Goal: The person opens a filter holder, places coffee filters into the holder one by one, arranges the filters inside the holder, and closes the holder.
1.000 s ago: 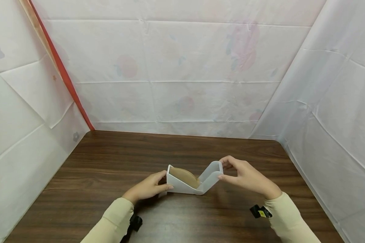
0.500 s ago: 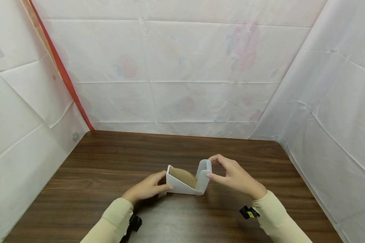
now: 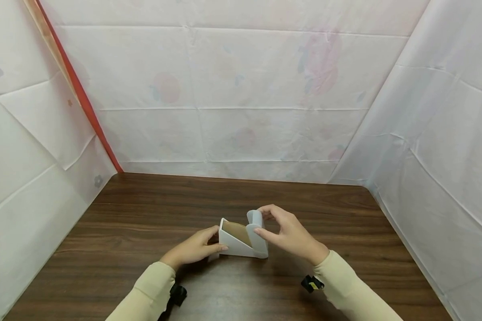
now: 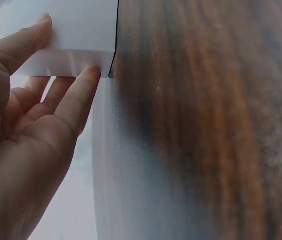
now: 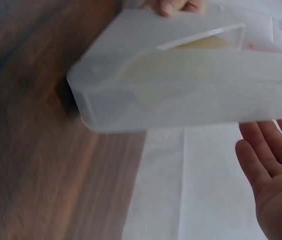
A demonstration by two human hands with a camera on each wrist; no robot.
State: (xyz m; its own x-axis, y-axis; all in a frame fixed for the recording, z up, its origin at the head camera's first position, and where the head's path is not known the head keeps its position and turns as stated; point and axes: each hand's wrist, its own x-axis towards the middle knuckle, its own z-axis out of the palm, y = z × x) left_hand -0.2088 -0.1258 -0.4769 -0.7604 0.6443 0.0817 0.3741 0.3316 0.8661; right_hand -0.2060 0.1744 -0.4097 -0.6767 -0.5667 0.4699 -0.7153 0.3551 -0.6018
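Note:
A small white plastic case (image 3: 234, 246) with a hinged translucent lid (image 3: 259, 240) sits on the wooden table. Inside stands a tan sheet-like stack (image 3: 234, 229) with a rounded top edge, perhaps coffee filters. My left hand (image 3: 195, 247) holds the case's left end, thumb on the near side and fingers at the end wall. The right hand (image 3: 292, 232) pinches the lid's upper end between thumb and fingers. That lid stands tilted slightly leftward over the case, overlapping part of the tan stack. In the right wrist view, the tan contents (image 5: 208, 43) show between lid and case.
The dark wood-grain table (image 3: 164, 200) extends around the case. White patterned sheeting (image 3: 241, 89) hangs behind it and along both sides, with a red strip (image 3: 84, 100) at the left corner. Small black devices (image 3: 312, 283) are worn at both wrists.
The right hand has moved left, swinging the lid from leaning outward to upright and then slightly over the case. The left hand and the case have stayed in place.

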